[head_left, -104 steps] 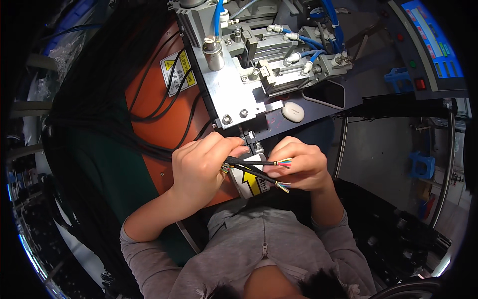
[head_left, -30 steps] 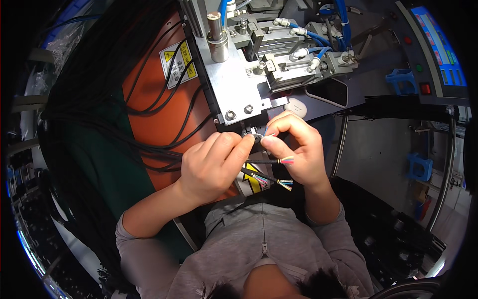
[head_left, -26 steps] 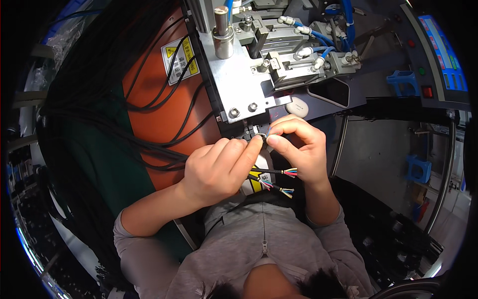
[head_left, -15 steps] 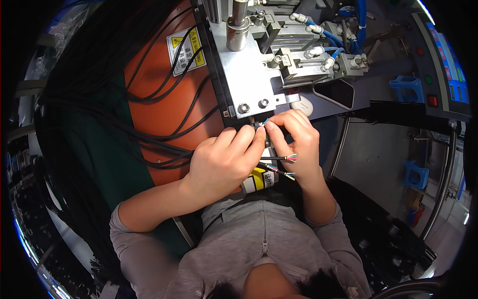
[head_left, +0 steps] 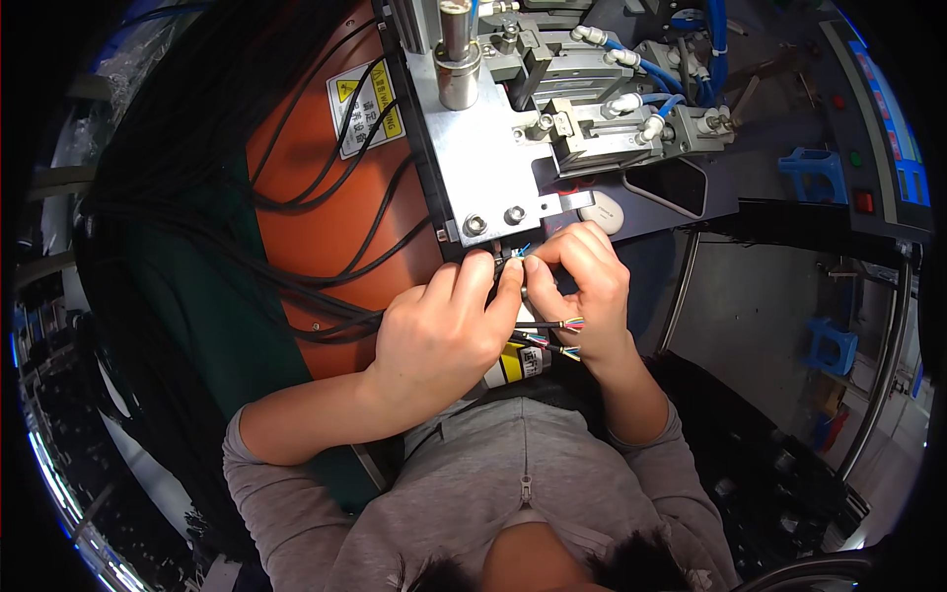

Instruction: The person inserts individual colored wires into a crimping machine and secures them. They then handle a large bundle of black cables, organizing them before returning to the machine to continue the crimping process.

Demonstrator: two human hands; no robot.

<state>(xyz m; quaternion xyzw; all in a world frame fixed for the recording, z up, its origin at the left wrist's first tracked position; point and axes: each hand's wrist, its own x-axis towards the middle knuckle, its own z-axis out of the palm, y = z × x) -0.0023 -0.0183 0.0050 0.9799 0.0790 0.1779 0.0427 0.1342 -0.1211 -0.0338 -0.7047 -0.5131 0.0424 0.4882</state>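
Note:
My left hand (head_left: 444,331) and my right hand (head_left: 582,281) meet just under the lower edge of a grey metal machine plate (head_left: 483,168). Both pinch the tip of a thin black cable (head_left: 511,259) whose coloured inner wires poke up against the plate's slot. Two more black cables with stripped coloured wire ends (head_left: 557,326) stick out to the right between my hands, held under my fingers. A bundle of black cables (head_left: 296,296) runs in from the left across an orange panel (head_left: 316,227) into my left hand.
The machine carries a steel post (head_left: 456,54), pneumatic cylinders with blue hoses (head_left: 631,109) and a white oval button (head_left: 602,212). A control panel with a red button (head_left: 865,202) sits at right, blue plastic parts (head_left: 834,345) below it. A yellow warning label (head_left: 365,104) is on the orange panel.
Both hands have risen from below the plate up to its lower edge, bringing the cable tip to the slot. The view has shifted down, so the machine looks closer.

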